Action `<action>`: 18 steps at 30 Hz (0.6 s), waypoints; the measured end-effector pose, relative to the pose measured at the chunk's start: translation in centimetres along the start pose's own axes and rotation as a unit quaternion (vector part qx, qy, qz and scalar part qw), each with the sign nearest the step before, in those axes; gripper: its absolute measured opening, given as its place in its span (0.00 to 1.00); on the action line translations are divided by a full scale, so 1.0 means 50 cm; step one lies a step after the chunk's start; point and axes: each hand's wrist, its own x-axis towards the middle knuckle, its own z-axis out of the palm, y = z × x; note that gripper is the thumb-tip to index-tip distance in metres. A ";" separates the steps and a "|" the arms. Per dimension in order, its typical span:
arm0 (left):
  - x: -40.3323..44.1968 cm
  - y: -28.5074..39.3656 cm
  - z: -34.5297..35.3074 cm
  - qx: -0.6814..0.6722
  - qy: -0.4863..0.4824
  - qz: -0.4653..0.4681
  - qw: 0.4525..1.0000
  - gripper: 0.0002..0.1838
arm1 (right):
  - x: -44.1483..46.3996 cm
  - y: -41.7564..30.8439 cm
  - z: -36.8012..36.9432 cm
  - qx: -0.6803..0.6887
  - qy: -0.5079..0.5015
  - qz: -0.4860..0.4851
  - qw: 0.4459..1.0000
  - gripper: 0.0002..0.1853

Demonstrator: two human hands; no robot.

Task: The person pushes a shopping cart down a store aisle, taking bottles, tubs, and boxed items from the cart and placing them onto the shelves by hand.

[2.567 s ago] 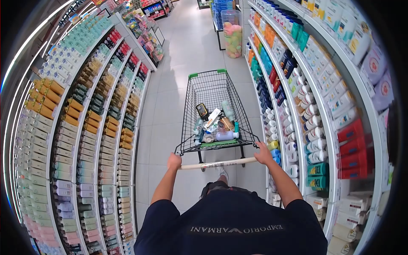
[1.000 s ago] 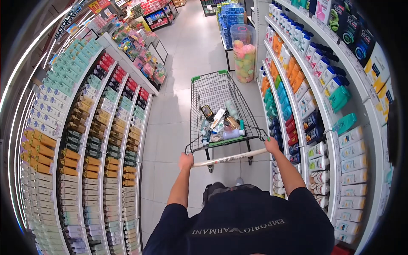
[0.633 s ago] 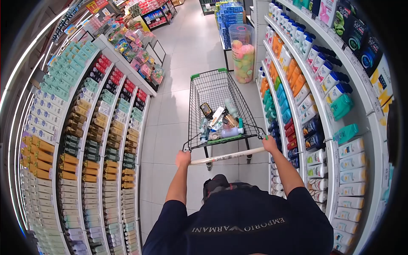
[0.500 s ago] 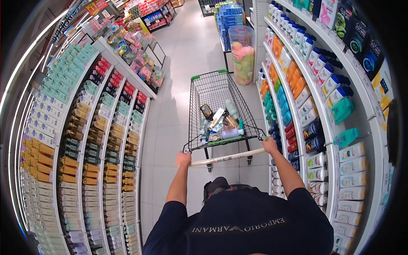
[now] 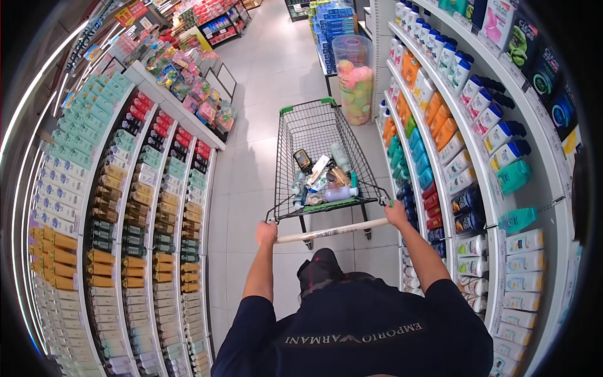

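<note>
2 hands gripping pale handle, bottles inside cart

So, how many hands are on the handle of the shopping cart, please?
2: the left hand grips the left end of the handle, the right hand its right end. None seems hidden.

"EMPORIO ARMANI" upside down on dark shirt; "CLEAR" on pink-white pack
</note>
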 end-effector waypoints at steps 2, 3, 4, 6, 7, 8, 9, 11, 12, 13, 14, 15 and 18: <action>0.038 0.007 0.001 0.003 0.000 0.008 1.000 0.23 | 0.005 -0.024 0.003 0.008 -0.009 0.017 1.000 0.12; 0.054 0.013 -0.003 0.004 0.001 0.013 1.000 0.23 | 0.010 -0.035 0.006 0.003 -0.016 0.025 1.000 0.12; 0.070 0.020 -0.008 0.007 -0.004 0.018 1.000 0.23 | 0.014 -0.047 0.011 -0.001 -0.024 0.034 0.999 0.12; 0.108 0.032 -0.018 0.023 0.006 0.018 1.000 0.23 | 0.023 -0.068 0.025 -0.014 -0.009 0.049 0.999 0.12; 0.130 0.039 -0.021 0.025 0.007 0.020 0.999 0.24 | 0.030 -0.076 0.033 -0.002 -0.014 0.042 0.999 0.12; 0.152 0.044 -0.026 0.028 0.005 0.024 0.999 0.24 | 0.039 -0.086 0.041 0.010 -0.019 0.034 0.999 0.12; 0.176 0.054 -0.033 0.031 -0.003 0.030 0.999 0.24 | 0.056 -0.093 0.055 0.014 -0.015 0.039 0.999 0.12; 0.224 0.073 -0.041 0.041 -0.016 0.039 0.998 0.24 | 0.082 -0.102 0.083 0.001 -0.004 0.031 1.000 0.12; 0.243 0.087 -0.049 0.039 -0.013 0.036 0.999 0.24 | 0.084 -0.112 0.091 0.000 -0.006 0.040 0.999 0.12; 0.263 0.102 -0.061 0.035 -0.008 0.033 0.999 0.24 | 0.092 -0.131 0.099 0.005 0.005 0.043 0.999 0.12; 0.287 0.113 -0.067 0.037 -0.012 0.035 0.999 0.24 | 0.104 -0.152 0.103 0.010 0.017 0.045 0.999 0.12; 0.316 0.117 -0.070 0.032 -0.009 0.042 0.999 0.24 | 0.115 -0.166 0.112 0.015 0.006 0.056 0.998 0.14; 0.400 0.137 -0.069 0.036 -0.028 0.056 0.997 0.24 | 0.144 -0.192 0.134 0.020 -0.006 0.061 0.998 0.13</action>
